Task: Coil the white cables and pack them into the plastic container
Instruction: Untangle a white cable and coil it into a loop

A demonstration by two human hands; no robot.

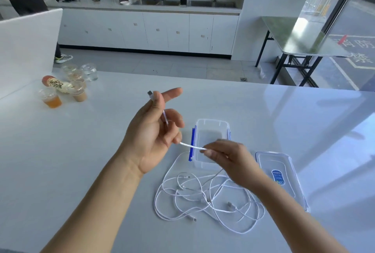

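Centre frame, left hand (154, 131) pinched white cable (192, 147) near its plug, fingers curled round it. Just right, right hand (227, 159) pinched same cable, stretched over open plastic container (212, 121). Below, tangled cables (203, 198) lay on surface (81, 161); lid (284, 181) lower right.

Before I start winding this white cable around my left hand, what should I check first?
1. Plug end anchored: ok, the left hand grips the white cable just below its plug.
2. Feeding grip: ok, the right hand pinches the same cable.
3. Slack runs free: cannot tell, it drops into the loose tangle of white cables on the table.
4. Clear plastic container with blue latches open and empty: ok.
5. Clear plastic lid out of the way: ok, it lies flat to the container's right.
6. Plastic cups of drink away from the cable: ok, far left.
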